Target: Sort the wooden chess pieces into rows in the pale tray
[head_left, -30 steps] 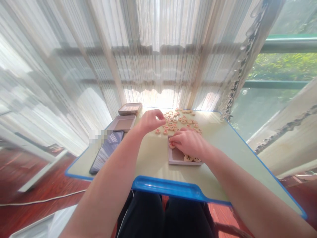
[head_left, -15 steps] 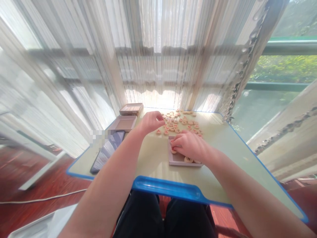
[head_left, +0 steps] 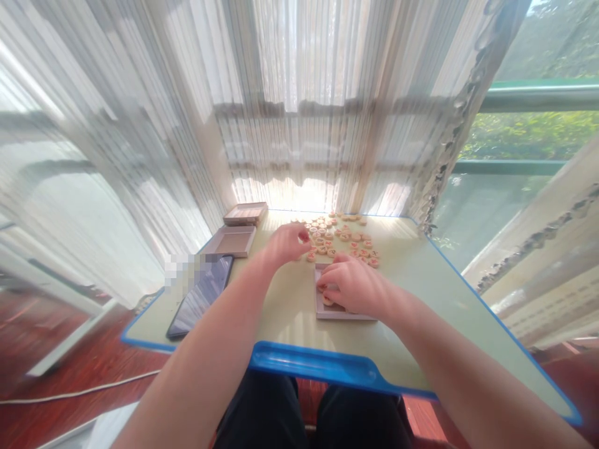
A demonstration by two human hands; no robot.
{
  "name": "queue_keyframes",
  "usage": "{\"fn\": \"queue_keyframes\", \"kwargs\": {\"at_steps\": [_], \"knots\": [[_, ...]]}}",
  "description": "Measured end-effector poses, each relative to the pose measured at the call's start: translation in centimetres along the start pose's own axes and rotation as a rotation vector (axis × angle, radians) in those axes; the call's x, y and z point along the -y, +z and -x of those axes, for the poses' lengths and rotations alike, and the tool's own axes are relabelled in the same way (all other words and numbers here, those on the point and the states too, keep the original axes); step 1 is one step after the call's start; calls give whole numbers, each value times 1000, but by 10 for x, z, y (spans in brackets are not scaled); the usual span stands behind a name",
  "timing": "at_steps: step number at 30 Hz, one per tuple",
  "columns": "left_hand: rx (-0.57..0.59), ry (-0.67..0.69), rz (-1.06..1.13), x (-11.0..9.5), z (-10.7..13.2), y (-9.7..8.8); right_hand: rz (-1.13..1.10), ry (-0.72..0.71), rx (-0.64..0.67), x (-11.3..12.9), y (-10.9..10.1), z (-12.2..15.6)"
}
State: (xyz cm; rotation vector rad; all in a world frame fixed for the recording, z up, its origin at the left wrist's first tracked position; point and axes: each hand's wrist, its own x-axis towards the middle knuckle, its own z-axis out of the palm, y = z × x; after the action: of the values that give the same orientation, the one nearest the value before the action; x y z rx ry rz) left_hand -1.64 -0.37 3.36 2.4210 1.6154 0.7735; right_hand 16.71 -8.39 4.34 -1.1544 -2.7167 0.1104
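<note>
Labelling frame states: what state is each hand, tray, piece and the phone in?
left hand: curled over loose pieces, grasp unclear
right hand: fingertips down inside near tray
near tray: open, holds a few pieces
loose pieces: scattered flat on table
side trays: open, apparently empty
phone: lying flat, screen dark

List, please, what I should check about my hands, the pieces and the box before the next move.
1. Box lies flat on the table, back from the near edge: ok.
2. Right hand rests over the box, fingertips by a piece inside it: ok.
3. Free room in the box: cannot tell, the hand covers most of it.
4. Left hand grips something at the edge of the loose pieces: cannot tell, its fingers are curled together there.
5. Loose pieces all lie on the table, none near an edge: ok.
6. Phone lies apart from both hands: ok.
</note>
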Motion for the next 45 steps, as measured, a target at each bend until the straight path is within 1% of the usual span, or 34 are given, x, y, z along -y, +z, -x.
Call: {"fn": "queue_keyframes", "kwargs": {"at_steps": [2,5,7,10,13,17,20,23,27,30,32,34,35,37,38,39,40,42,43,45], "knots": [[21,48,51,-1,0,6,8,-3,-19,-1,-1,0],[41,75,67,-4,-1,12,-11,41,-58,-6,-3,1],[53,93,59,-5,0,12,-34,60,-45,-8,-5,2],[102,114,59,-7,1,10,-38,6,23,-7,-6,3],[180,120,49,-11,5,3,-30,-26,42,-2,-8,4],[228,157,30,-18,12,-8,-3,7,25,3,-10,7],[290,188,15,-24,17,-13,28,34,34,7,-12,9],[346,236,7,-28,18,-12,28,56,58,11,-11,9],[422,289,4,-29,18,-6,40,91,45,15,-5,6],[430,284,-9,-28,17,-3,58,92,17,17,-2,6],[424,279,-5,-29,18,-3,47,110,-1,14,-6,6],[413,265,3,-30,18,-5,12,174,-13,3,-16,8],[403,253,5,-30,18,-6,-21,228,-14,-7,-21,9],[373,225,11,-29,17,-7,-64,354,-74,-35,-31,12],[358,214,15,-28,17,-7,-47,459,-116,-51,-33,13],[343,207,20,-27,16,-6,-8,596,-155,-68,-34,15],[330,202,22,-26,15,-5,40,719,-167,-85,-32,16],[297,193,22,-23,13,-3,87,859,-175,-114,-24,18],[276,188,22,-22,12,-3,78,896,-158,-126,-18,19],[229,162,18,-20,11,-2,64,899,-139,-145,-5,20]]}}
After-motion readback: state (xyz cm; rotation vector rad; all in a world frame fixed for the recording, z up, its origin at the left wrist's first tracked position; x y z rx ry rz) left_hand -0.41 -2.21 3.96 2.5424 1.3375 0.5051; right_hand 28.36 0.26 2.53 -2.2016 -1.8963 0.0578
